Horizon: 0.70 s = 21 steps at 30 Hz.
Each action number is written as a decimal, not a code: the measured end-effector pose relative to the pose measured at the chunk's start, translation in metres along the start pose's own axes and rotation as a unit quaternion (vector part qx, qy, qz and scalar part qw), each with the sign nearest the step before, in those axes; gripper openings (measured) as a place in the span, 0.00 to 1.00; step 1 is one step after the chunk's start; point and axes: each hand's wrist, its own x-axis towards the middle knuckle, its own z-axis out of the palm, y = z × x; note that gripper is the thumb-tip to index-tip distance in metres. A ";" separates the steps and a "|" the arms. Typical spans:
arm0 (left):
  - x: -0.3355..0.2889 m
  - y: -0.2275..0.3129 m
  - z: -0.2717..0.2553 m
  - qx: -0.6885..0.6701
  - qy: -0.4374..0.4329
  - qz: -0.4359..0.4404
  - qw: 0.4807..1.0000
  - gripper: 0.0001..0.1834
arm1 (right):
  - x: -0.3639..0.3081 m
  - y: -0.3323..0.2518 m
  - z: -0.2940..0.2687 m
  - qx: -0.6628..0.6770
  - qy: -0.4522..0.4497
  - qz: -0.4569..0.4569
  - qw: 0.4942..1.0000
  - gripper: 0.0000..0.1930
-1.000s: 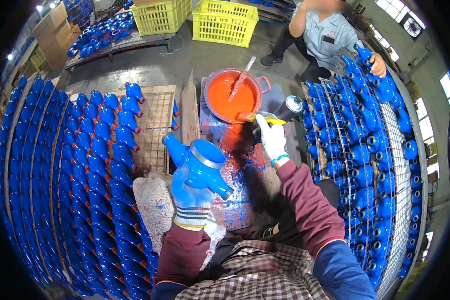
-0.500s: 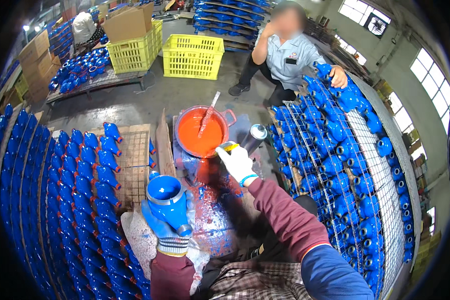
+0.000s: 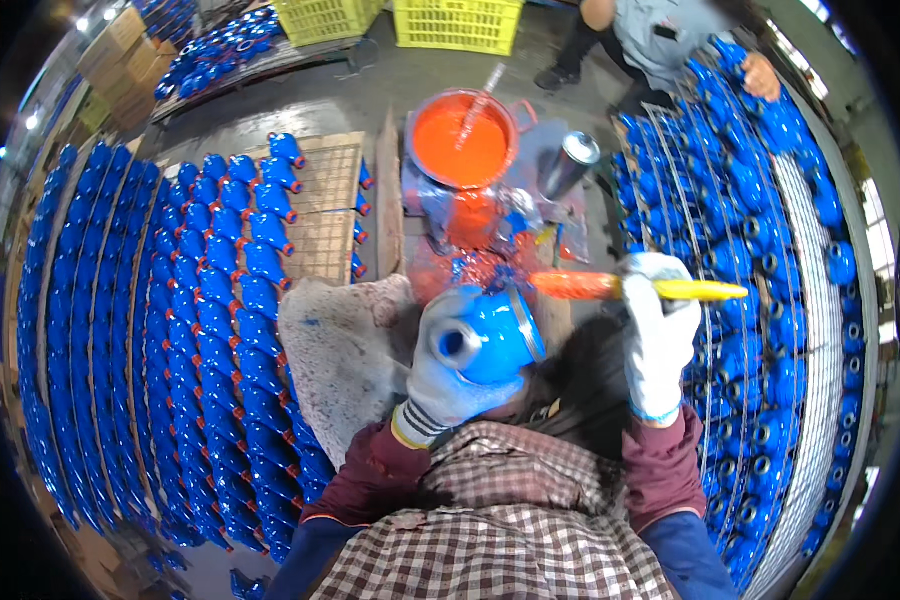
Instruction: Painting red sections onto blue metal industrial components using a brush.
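My left hand (image 3: pixel 440 375), in a grey-blue glove with a striped cuff, is wrapped round a glossy blue casting (image 3: pixel 500 335). The casting lies tilted, its small round opening toward me and to the left, its wide metal-rimmed end to the right. In a white glove, my right hand (image 3: pixel 660 325) grips a paintbrush (image 3: pixel 705 290) by its yellow handle. The brush is level, and its orange-coated end points left at the casting, a small gap from the rim. Beyond both hands stands a pot (image 3: pixel 515 170) of orange paint with a stick leaning in it.
A dark can (image 3: pixel 570 165) stands right of the pot. Racks of blue castings (image 3: pixel 260 260) with orange ends fill the left; more castings (image 3: pixel 740 350) lie on mesh at right. A stained cloth (image 3: pixel 345 350) lies by my left hand. A person (image 3: pixel 665 45) sits at far right.
My right hand has drawn the brush back from the paint pot toward me. My left hand has turned the casting, bringing its small opening toward me. The view has tilted downward.
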 end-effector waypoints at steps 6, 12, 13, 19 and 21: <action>0.000 0.022 0.013 0.022 -0.073 0.127 0.989 0.41 | 0.008 -0.009 0.006 -0.171 -0.044 -0.071 0.982 0.10; -0.005 0.026 0.016 0.079 -0.071 0.164 0.981 0.41 | -0.004 -0.011 -0.007 -0.221 -0.049 -0.127 0.966 0.11; -0.003 0.033 0.017 0.068 -0.056 0.130 0.988 0.42 | -0.008 -0.010 -0.008 -0.207 -0.044 -0.145 0.967 0.11; -0.003 0.036 0.019 0.061 -0.012 0.009 0.998 0.49 | -0.041 -0.026 -0.010 -0.160 -0.070 -0.127 0.977 0.09; -0.006 0.034 0.028 -0.232 0.017 -0.248 0.940 0.50 | -0.041 -0.022 -0.018 -0.230 -0.118 -0.275 0.926 0.10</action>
